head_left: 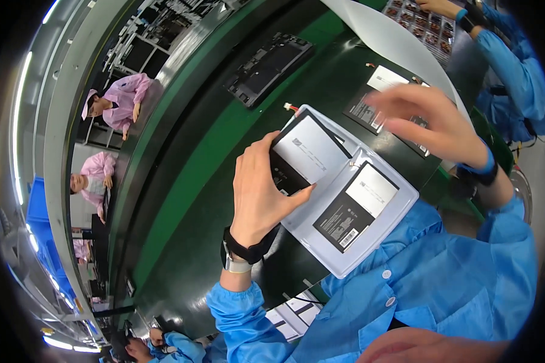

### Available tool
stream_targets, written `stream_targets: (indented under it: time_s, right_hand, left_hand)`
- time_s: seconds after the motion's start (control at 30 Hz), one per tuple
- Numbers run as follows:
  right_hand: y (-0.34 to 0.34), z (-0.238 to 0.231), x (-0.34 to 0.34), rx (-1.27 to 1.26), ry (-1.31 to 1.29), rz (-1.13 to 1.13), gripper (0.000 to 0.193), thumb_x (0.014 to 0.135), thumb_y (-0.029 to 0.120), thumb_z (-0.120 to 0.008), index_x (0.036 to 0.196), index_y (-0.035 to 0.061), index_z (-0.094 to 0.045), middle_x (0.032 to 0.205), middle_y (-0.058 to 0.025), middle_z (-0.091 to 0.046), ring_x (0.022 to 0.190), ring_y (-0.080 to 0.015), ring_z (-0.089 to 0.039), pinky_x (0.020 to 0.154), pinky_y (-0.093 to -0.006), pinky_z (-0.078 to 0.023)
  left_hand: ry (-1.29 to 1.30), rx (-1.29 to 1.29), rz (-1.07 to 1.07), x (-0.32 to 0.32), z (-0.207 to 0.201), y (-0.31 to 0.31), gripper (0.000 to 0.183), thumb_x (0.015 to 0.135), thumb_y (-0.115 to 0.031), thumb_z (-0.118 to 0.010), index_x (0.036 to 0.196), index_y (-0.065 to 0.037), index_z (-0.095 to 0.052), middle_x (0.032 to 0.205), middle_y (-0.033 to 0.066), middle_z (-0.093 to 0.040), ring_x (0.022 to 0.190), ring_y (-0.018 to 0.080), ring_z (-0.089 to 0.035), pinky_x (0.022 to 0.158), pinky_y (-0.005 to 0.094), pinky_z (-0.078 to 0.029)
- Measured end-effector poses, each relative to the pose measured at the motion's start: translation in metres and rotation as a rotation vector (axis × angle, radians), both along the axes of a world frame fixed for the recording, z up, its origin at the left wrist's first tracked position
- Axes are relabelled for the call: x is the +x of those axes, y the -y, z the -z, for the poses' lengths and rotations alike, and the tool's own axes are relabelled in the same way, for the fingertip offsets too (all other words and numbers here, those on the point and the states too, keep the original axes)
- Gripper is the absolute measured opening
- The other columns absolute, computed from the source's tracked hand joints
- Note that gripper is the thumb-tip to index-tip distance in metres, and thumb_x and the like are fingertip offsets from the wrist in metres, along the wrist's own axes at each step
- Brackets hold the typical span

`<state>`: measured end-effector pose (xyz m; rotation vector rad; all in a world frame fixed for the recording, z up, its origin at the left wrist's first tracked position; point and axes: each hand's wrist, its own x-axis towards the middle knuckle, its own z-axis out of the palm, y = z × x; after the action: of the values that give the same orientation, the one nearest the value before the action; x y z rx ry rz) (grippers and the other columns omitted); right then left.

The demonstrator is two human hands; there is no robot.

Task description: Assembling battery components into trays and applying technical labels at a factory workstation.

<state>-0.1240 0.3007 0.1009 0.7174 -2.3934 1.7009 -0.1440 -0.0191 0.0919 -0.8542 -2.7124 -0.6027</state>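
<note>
A white plastic tray (321, 248) with two compartments lies tilted in front of me. Its left compartment holds a flat silver-and-black battery pack (309, 148); my left hand (254, 181) spans that pack's left end, thumb on the lower edge and fingers along the upper one. In the right compartment lies another battery pack (357, 206), with a barcode label. My right hand (430, 118), slightly blurred, hovers over several battery packs (389, 78) on the bench to the right. Its thumb and fingers are apart, with nothing visible between them.
A black device chassis (269, 68) rests on the green bench (194, 236) beyond the tray. White sheeting (399, 36) curves along the upper right. A co-worker's blue sleeve (505, 66) reaches toward a tray of small parts (415, 27). People in pink (124, 100) work at the far left.
</note>
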Motion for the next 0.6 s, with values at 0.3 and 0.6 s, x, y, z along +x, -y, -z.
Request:
stream_targets:
  time_s: [0.3, 0.6]
  right_hand:
    - [0.079, 0.004, -0.149, 0.024, -0.089, -0.111, 0.015, 0.092, 0.008, -0.074, 0.103, -0.0014, -0.07, 0.091, -0.0049, -0.071, 0.083, -0.0082, -0.067, 0.074, -0.0226, -0.055]
    - [0.058, -0.042, -0.218, -0.014, -0.494, 0.455, 0.006, 0.081, 0.001, -0.071, 0.084, -0.0042, -0.069, 0.074, -0.0164, -0.071, 0.068, -0.0225, -0.072, 0.063, -0.0336, -0.054]
  left_hand:
    - [-0.119, -0.076, -0.033, -0.078, -0.01, 0.005, 0.094, 0.056, -0.025, -0.094, 0.136, -0.002, -0.051, 0.117, 0.0171, -0.062, 0.106, 0.0373, -0.06, 0.093, 0.044, -0.049]
    - [0.2, 0.285, -0.346, -0.261, 0.014, 0.007, 0.067, 0.076, -0.044, -0.087, 0.117, 0.004, -0.067, 0.101, 0.0143, -0.07, 0.093, 0.0254, -0.066, 0.085, 0.0367, -0.051]
